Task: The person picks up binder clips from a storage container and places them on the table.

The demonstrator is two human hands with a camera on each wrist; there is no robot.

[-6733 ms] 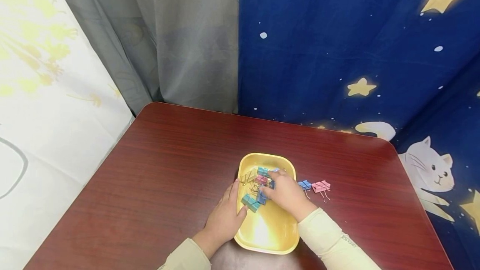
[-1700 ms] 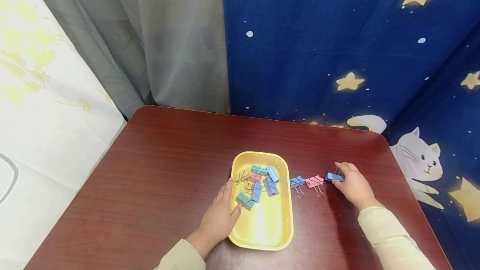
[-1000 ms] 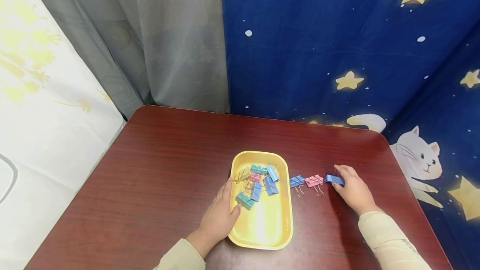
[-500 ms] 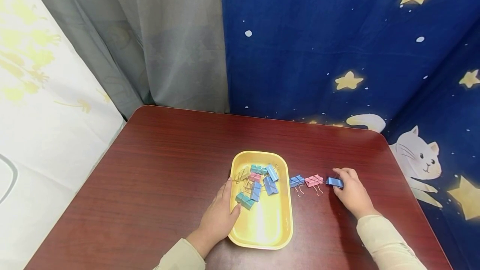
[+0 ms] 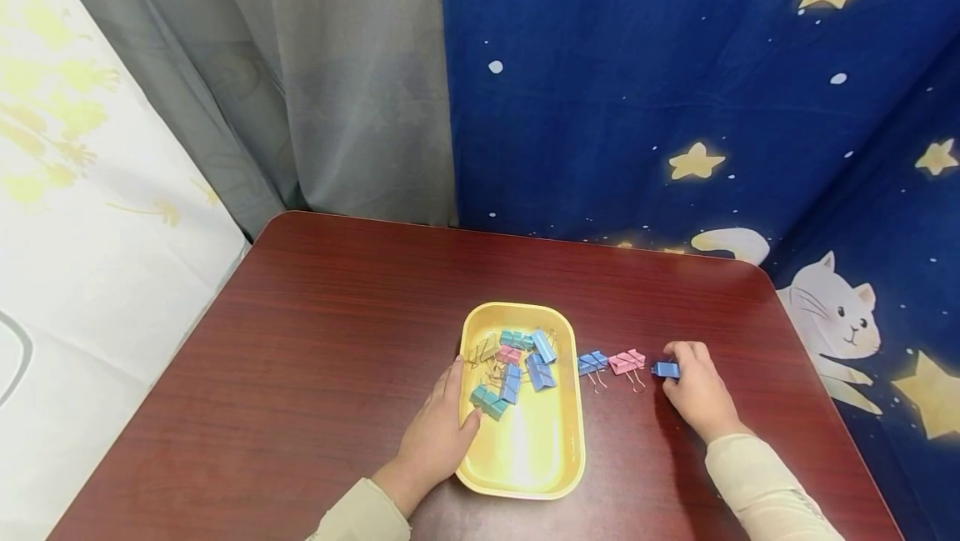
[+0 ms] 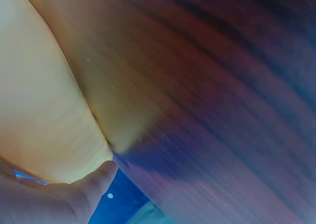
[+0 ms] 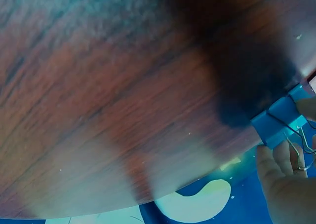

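My left hand (image 5: 437, 437) holds the left wall of a yellow tray (image 5: 525, 483), thumb over the rim and fingers along the outside. Left wrist view: a finger lies against the tray's outer wall (image 6: 49, 95). Several binder clips in blue, teal, pink and yellow lie in the tray's far half, among them a teal binder clip (image 5: 489, 402). To the right, my right hand (image 5: 701, 391) pinches a blue binder clip (image 5: 666, 369) just beyond a pink binder clip (image 5: 627, 362). The right wrist view shows this blue clip's body (image 7: 279, 120) and its wire handles near the fingertips.
Another blue binder clip (image 5: 593, 363) lies between the tray and the pink clip, roughly in line with them. The dark red wooden table (image 5: 337, 316) meets a grey curtain (image 5: 375, 107) and a blue starry curtain (image 5: 600, 107) at its far edge.
My right hand moved from inside the tray out to the right with a blue binder clip. Over the last second it turned the clip slightly beside the pink one. The left hand stayed at the tray.
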